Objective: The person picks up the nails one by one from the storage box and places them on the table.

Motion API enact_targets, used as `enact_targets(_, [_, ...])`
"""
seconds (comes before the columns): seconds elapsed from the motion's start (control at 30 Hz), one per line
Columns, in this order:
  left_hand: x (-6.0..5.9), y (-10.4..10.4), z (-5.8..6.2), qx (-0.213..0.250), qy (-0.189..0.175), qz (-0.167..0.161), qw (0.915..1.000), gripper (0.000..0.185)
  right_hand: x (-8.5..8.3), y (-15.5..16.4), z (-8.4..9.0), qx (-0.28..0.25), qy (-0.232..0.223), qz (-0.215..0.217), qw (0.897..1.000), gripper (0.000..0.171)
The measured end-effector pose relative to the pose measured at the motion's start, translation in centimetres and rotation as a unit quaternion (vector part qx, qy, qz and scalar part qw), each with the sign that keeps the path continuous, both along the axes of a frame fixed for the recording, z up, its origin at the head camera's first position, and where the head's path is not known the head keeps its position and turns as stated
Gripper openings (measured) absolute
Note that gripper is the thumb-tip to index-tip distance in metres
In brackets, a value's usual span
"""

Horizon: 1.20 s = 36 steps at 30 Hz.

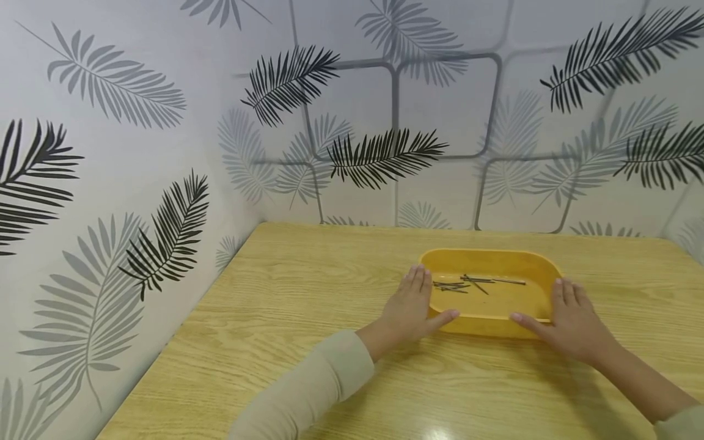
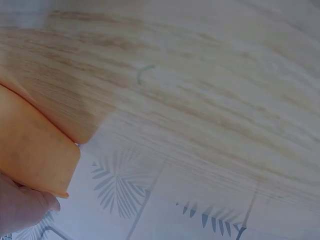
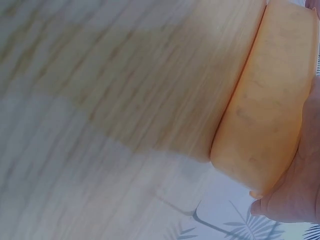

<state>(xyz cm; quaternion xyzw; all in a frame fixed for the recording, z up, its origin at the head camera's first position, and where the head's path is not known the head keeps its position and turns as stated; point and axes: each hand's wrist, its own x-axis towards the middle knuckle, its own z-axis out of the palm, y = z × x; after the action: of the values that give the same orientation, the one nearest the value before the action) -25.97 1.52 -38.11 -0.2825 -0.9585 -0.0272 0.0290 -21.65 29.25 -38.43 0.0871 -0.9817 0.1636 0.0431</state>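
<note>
A shallow yellow plastic tray (image 1: 536, 264) sits on the wooden table (image 1: 308, 287); several thin dark nails (image 1: 467, 283) lie in it. My left hand (image 1: 414, 305) rests flat against the tray's left end, fingers straight, thumb along the front wall. My right hand (image 1: 569, 318) lies against the right end in the same way, thumb on the front wall. The left wrist view shows the tray's outer wall (image 2: 30, 150) beside my fingers (image 2: 22, 207). In the right wrist view, the tray's wall (image 3: 270, 115) is against my palm (image 3: 295, 195).
Walls papered with a leaf pattern (image 1: 385, 156) close in the table at the back and the left. Bare tabletop stretches left of the tray and in front of it. The table's left edge (image 1: 165, 354) runs close to the wall.
</note>
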Motion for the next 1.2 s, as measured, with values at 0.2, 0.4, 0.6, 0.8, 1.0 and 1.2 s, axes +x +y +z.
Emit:
enact_targets(0.2, [-0.2,-0.4,-0.1,0.002,0.001,0.002,1.0000,0.090,-0.2,-0.5,0.0,-0.004,-0.007,-0.002,1.000,0.106])
enact_targets(0.4, [-0.2,-0.8,-0.1,0.007,-0.005,0.003,1.0000,0.091,-0.3,-0.9,0.1,-0.001,-0.011,-0.007,1.000,0.107])
enact_targets(0.6, [-0.1,-1.3,0.0,0.016,-0.013,0.005,0.9998,0.091,-0.2,-1.3,0.2,-0.005,-0.009,-0.007,1.000,0.106])
enact_targets(0.8, [-0.1,-1.7,0.1,0.021,-0.016,0.003,0.9997,0.091,-0.2,-1.7,0.2,-0.016,-0.017,-0.006,1.000,0.107])
enact_targets(1.0, [-0.1,-2.2,0.0,0.024,-0.013,0.002,0.9996,0.091,-0.4,-2.0,0.0,-0.015,-0.012,-0.005,1.000,0.107])
enact_targets(1.2, [-0.3,-2.6,0.0,0.021,-0.015,-0.001,0.9997,0.090,-0.2,-2.5,0.0,-0.026,-0.015,-0.004,1.000,0.107])
